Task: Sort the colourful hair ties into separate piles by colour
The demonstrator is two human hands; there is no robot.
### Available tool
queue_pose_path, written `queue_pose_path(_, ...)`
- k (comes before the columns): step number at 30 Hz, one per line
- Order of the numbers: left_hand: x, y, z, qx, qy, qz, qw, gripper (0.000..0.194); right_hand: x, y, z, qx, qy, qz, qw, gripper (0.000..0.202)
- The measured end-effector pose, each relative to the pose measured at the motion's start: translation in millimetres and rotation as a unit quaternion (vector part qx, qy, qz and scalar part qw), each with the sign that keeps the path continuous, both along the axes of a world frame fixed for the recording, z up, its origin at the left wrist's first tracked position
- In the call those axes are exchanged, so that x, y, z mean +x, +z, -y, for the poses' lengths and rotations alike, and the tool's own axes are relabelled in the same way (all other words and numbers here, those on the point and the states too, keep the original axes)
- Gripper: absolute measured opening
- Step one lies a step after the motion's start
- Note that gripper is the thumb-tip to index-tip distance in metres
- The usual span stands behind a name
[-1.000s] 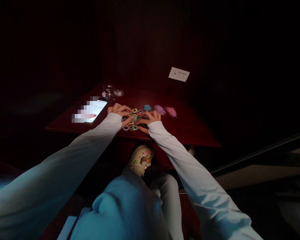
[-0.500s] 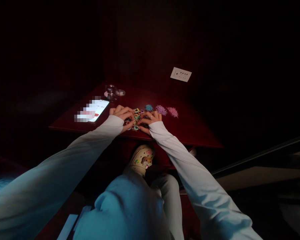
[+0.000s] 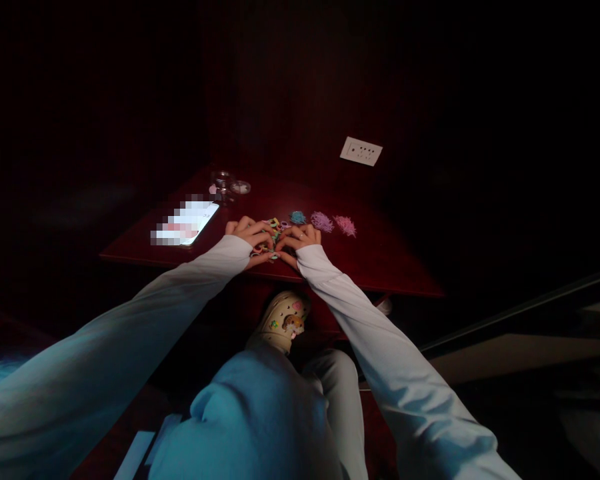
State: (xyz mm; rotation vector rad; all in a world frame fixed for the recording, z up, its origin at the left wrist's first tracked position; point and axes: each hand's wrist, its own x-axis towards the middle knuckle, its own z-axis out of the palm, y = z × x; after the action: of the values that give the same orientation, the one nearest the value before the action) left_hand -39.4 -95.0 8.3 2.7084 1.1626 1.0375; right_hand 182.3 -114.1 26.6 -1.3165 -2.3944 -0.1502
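A loose pile of small, many-coloured rings (image 3: 275, 225), which look like hair ties, lies near the table's front edge. From the left, my left hand (image 3: 253, 235) bends over the pile, its thumb apart from its curved fingers. My right hand (image 3: 297, 237), wearing a ring, curves over the other side with its fingers spread. The fingertips of both hands almost meet at a pale green tie, and nothing shows firmly held. Beyond my right hand lie a blue heap (image 3: 297, 217), a purple heap (image 3: 322, 221) and a pink heap (image 3: 345, 225) of small strands or bands.
A lit phone (image 3: 200, 221) lies left of my hands on the dark red table (image 3: 390, 267). Behind it stands a clear jar (image 3: 222, 181) beside a round lid (image 3: 241, 187). A white socket (image 3: 361, 151) is on the wall. Below the table edge shows a beige clog (image 3: 283, 317).
My hands have drawn closer together over the pile, and their fingertips now almost meet. The left hand has shifted slightly right. The coloured heaps look the same.
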Motion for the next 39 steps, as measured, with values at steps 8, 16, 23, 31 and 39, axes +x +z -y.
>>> queue_pose_path(8, 2.9, 11.4, 7.1, -0.023, -0.002, 0.000, 1.000, 0.014, 6.6, 13.0, 15.4, 0.001, 0.006, -0.012, 1.000, 0.024)
queue_pose_path(16, 7.2, 16.7, 7.2, -0.035, -0.002, 0.024, 0.999, 0.016, 6.6, 14.0, 18.3, 0.003, -0.013, -0.030, 0.999, 0.031)
queue_pose_path(23, 11.0, 11.4, 1.1, -0.041, 0.045, 0.056, 0.997, 0.013, 2.7, 9.1, 12.6, 0.015, -0.045, -0.021, 0.999, 0.029)
queue_pose_path(31, 3.6, 18.6, 1.0, -0.062, 0.084, 0.134, 0.985, 0.022, 32.3, 49.0, -26.3, 0.032, -0.163, -0.036, 0.985, 0.019)
queue_pose_path(39, -1.8, 1.3, -26.7, -0.095, 0.115, 0.249, 0.957, 0.028, 44.2, 55.7, -81.7, 0.030, -0.208, -0.022, 0.977, 0.032)
